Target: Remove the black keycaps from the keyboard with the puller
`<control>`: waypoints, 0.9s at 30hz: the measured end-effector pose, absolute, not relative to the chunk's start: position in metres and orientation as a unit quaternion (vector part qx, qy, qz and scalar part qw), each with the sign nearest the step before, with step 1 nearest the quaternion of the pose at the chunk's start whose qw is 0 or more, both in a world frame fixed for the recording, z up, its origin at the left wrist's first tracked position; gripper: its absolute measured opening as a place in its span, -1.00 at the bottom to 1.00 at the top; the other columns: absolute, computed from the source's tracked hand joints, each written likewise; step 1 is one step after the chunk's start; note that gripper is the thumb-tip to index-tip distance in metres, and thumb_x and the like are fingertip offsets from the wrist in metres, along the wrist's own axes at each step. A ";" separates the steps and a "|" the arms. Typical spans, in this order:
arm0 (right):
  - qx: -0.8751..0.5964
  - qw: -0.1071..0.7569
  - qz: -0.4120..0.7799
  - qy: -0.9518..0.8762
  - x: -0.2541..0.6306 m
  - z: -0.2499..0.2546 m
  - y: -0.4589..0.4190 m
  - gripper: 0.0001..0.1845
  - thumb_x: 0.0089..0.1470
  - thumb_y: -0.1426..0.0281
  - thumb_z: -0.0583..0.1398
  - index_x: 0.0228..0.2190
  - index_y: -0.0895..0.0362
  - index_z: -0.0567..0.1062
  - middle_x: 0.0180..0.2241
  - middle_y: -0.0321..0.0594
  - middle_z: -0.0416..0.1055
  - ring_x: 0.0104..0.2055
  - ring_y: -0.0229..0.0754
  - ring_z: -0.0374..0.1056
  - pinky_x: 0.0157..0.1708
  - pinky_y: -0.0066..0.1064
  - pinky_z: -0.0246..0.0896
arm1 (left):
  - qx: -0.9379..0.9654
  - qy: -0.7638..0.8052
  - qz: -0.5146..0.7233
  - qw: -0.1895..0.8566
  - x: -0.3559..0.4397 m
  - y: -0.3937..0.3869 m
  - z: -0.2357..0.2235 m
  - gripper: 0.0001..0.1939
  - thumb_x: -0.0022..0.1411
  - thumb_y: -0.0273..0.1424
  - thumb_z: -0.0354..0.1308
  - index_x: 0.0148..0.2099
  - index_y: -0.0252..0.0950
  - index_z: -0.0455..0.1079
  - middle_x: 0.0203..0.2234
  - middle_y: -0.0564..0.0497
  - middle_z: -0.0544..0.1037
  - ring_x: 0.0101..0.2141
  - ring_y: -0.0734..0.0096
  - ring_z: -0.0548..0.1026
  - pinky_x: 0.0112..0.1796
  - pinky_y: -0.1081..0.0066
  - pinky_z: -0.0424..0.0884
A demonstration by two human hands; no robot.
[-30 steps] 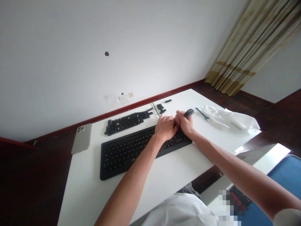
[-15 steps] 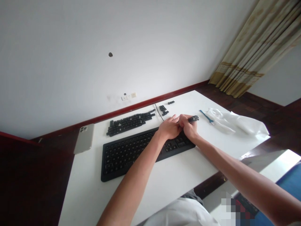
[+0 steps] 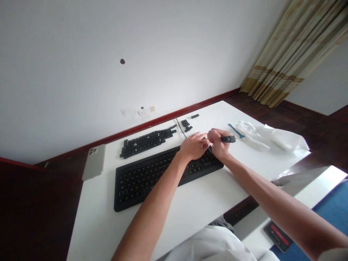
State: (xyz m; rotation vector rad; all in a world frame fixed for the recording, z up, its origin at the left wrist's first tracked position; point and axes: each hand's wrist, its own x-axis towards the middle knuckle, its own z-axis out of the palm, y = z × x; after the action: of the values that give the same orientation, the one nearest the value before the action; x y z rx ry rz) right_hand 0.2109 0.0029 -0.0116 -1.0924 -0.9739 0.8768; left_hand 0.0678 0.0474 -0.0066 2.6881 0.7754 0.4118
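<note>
A gold-hemmed curtain (image 3: 280, 54) hangs over dark floor (image 3: 296, 117) beside a pale wall (image 3: 81, 72) with red skirting (image 3: 190, 109).

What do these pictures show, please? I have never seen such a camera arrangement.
There is no machine: these are a person's own bare hands. Every picture comes from one camera worn on the person's head, looking forward and down. On the white table lie a black keyboard, loose black keycaps beyond it, a pale phone, a slim blue tool and some crumpled white material. The right hand grips a dark object, partly hidden. The left hand is at the keyboard; I cannot tell whether it holds anything.
</note>
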 end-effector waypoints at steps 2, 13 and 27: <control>-0.508 0.673 0.224 -0.488 0.215 -0.007 0.006 -0.41 0.23 0.11 0.25 -0.67 0.05 0.14 -0.63 -0.34 0.03 -0.54 -0.27 -0.04 -0.55 -0.34 -0.17 | 0.932 0.265 0.170 0.182 0.068 0.049 -0.006 -0.57 0.61 -0.27 -0.15 0.09 -0.19 0.57 0.29 -0.07 0.49 0.38 0.01 0.30 0.35 0.04 0.27; -0.559 0.571 0.112 -0.592 0.217 0.009 0.014 -0.83 0.15 0.26 0.35 -0.37 0.11 0.59 -0.44 -0.30 0.53 -0.41 -0.20 0.38 -0.35 -0.38 0.25 | 0.466 0.248 0.433 0.730 0.058 0.075 -0.003 -0.72 0.47 -0.29 0.16 0.10 -0.27 0.56 -0.13 -0.08 0.63 -0.15 0.34 0.59 0.03 0.30 0.46; -0.518 0.502 0.097 -0.685 0.212 -0.006 0.020 -0.80 0.16 0.35 0.35 -0.14 -0.01 0.70 -0.06 -0.18 0.65 -0.03 0.01 0.58 0.02 -0.19 0.46 | 0.310 0.220 0.368 0.848 0.057 0.079 -0.005 -0.73 0.45 -0.44 0.14 0.02 -0.39 0.64 -0.14 -0.15 0.69 -0.28 0.42 0.56 -0.19 0.45 0.47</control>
State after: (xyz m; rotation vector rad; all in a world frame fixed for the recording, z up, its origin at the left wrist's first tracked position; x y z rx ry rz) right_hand 0.2123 0.0203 -0.0062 -1.2520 -1.6559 0.2344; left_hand 0.0565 0.0793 -0.0051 0.6542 0.4644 0.7748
